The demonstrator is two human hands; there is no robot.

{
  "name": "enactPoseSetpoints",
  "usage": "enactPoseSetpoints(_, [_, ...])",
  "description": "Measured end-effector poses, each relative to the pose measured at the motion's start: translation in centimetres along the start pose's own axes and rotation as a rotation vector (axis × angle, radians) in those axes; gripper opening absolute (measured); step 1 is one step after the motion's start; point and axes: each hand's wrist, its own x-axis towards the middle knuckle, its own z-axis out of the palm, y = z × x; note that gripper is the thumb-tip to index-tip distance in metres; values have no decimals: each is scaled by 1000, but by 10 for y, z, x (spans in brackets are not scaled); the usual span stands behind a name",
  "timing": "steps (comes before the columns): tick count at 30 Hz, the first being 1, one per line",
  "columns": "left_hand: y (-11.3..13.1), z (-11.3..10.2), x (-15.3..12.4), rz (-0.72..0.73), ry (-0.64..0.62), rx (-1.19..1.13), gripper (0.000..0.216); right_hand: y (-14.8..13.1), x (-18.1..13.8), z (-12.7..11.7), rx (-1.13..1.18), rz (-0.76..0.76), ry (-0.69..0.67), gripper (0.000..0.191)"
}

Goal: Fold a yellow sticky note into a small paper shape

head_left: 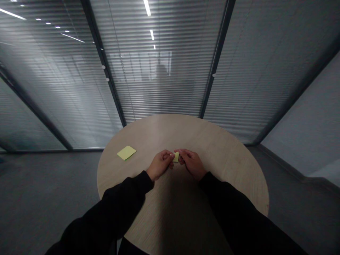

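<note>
My left hand [159, 164] and my right hand [192, 163] meet above the middle of a round pale wood-grain table [186, 136]. Pinched between the fingertips of both hands is a small piece of pale yellow paper [175, 157], probably folded, with much of it hidden by my fingers. To the left of my left hand, a square yellow sticky note [126, 152] lies flat on the tabletop, out of reach of my fingertips' current grip. Black sleeves cover both my forearms.
The table's curved edge runs around my hands, with dark grey floor [47, 187] beyond it. Behind the table stand glass partitions with closed horizontal blinds [159, 92] and dark metal frames. A pale wall [300, 131] stands at the right.
</note>
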Motion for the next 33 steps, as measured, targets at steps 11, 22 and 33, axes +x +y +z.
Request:
enactPoseSetpoints(11, [1,2,0,-24,-23,-49,48,-8,-2,1,-142,-80,81,41])
enactPoseSetpoints(22, [1,0,1,-44,-26,-47,44,-5,0,-7,-104,-44,21,43])
enactPoseSetpoints(33, [3,0,0,-65,-29,-69,40,-3,3,-19,-107,-13,-84,39])
